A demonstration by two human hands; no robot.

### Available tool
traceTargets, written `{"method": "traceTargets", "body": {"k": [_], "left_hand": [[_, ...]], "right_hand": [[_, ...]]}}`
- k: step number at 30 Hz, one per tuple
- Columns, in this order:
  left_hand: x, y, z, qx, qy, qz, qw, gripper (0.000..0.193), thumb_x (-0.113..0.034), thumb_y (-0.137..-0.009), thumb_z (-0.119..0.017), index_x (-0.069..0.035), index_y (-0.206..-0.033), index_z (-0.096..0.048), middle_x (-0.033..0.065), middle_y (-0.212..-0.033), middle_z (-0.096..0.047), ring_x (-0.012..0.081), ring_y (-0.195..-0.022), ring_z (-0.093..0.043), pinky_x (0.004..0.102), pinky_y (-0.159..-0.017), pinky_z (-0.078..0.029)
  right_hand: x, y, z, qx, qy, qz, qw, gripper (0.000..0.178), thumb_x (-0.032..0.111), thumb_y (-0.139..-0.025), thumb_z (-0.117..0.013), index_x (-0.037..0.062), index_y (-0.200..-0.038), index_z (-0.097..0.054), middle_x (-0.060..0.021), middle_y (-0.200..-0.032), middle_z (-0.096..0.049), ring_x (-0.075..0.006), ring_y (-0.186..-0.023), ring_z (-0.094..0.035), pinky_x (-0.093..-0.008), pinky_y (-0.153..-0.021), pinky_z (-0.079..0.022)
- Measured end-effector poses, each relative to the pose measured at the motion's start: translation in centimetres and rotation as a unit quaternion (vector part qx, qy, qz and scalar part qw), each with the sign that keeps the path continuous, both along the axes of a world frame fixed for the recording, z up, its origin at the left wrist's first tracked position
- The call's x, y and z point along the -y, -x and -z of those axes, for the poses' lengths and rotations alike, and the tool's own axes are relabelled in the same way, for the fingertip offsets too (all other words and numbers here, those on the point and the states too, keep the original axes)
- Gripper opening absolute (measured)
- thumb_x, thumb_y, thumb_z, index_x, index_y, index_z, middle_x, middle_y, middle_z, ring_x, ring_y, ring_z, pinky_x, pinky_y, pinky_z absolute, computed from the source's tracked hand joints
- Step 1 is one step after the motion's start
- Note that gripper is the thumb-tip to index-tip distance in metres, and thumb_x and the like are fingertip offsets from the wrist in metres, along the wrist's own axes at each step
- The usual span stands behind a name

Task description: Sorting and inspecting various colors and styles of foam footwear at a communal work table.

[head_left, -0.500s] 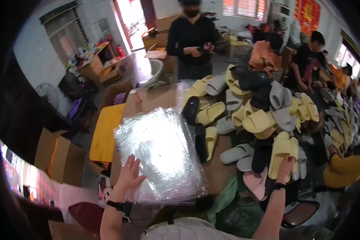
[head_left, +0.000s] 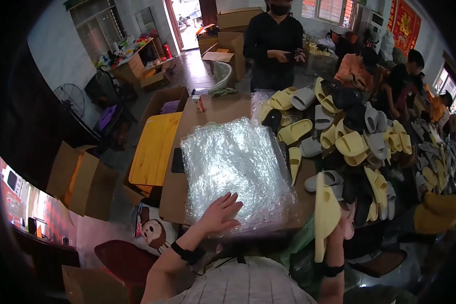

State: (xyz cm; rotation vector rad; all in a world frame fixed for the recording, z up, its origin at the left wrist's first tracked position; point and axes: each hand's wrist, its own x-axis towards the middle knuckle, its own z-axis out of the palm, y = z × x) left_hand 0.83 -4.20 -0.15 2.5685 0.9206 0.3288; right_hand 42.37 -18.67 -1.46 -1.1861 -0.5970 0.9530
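Note:
A stack of clear, shiny plastic bags [head_left: 238, 157] lies on the brown table [head_left: 218, 109] in front of me. My left hand [head_left: 219, 214] is over the near edge of the stack, palm down with its fingers stretched out. To the right, my right hand [head_left: 335, 237] grips a pale yellow slipper [head_left: 325, 215], which stands upright on end beside the table's near right side. The fingers behind the slipper are partly hidden. Beyond it spreads a large heap of yellow, grey and black slippers [head_left: 352, 146].
An orange-yellow stack of sheets [head_left: 156, 147] rests in a box left of the table. A dark flat object [head_left: 178, 160] and a small box [head_left: 198, 104] lie beside the bags. A person in black [head_left: 272, 50] stands across the table. Several people sit at the right.
My right hand has lifted the yellow slipper off the heap and brought it nearer to me. My left hand stays over the bags, and the view has turned somewhat.

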Motion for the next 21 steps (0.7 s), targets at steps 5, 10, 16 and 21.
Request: {"method": "traceTargets", "body": {"k": [5, 10, 16, 21], "left_hand": [[-0.9, 1.1, -1.8, 0.062, 0.110, 0.007, 0.992, 0.071, -0.035, -0.083, -0.074, -0.010, -0.145, -0.047, 0.0161, -0.160, -0.030, 0.0388, -0.149, -0.021, 0.0451, -0.119, -0.027], [-1.2, 1.9, -0.4, 0.114, 0.132, 0.016, 0.985, 0.053, -0.016, -0.087, -0.070, -0.007, -0.137, -0.056, 0.0172, -0.157, -0.035, 0.0399, -0.147, -0.026, 0.0456, -0.118, -0.029], [-2.1, 2.0, 1.2, 0.176, 0.213, -0.035, 0.960, 0.037, -0.017, -0.101, -0.053, -0.008, -0.136, -0.058, 0.0128, -0.154, -0.042, 0.0321, -0.147, -0.030, 0.0417, -0.119, -0.029], [-2.7, 2.4, 2.8, 0.239, 0.291, -0.029, 0.926, 0.038, -0.017, -0.103, -0.050, -0.010, -0.139, -0.057, 0.0093, -0.155, -0.042, 0.0273, -0.148, -0.028, 0.0376, -0.119, -0.027]], "right_hand": [[-1.5, 8.6, -4.2, 0.132, -0.028, -0.091, 0.987, 0.025, -0.005, -0.094, -0.059, -0.0037, -0.119, -0.063, -0.0024, -0.113, -0.066, -0.0113, -0.099, -0.063, -0.0252, -0.085, -0.051], [-1.2, 13.5, -5.8, 0.260, -0.027, -0.036, 0.965, 0.025, -0.005, -0.085, -0.065, -0.0016, -0.110, -0.067, -0.0027, -0.097, -0.063, -0.0105, -0.085, -0.063, -0.0240, -0.073, -0.050], [1.1, 16.7, -8.6, 0.427, -0.010, -0.011, 0.904, 0.034, -0.005, -0.075, -0.066, 0.0009, -0.109, -0.070, -0.0080, -0.094, -0.064, -0.0111, -0.067, -0.060, -0.0243, -0.059, -0.046], [2.4, 18.3, -8.7, 0.458, 0.015, -0.088, 0.884, 0.035, 0.000, -0.075, -0.069, 0.0016, -0.110, -0.070, -0.0080, -0.090, -0.064, -0.0143, -0.061, -0.057, -0.0270, -0.055, -0.045]]}}
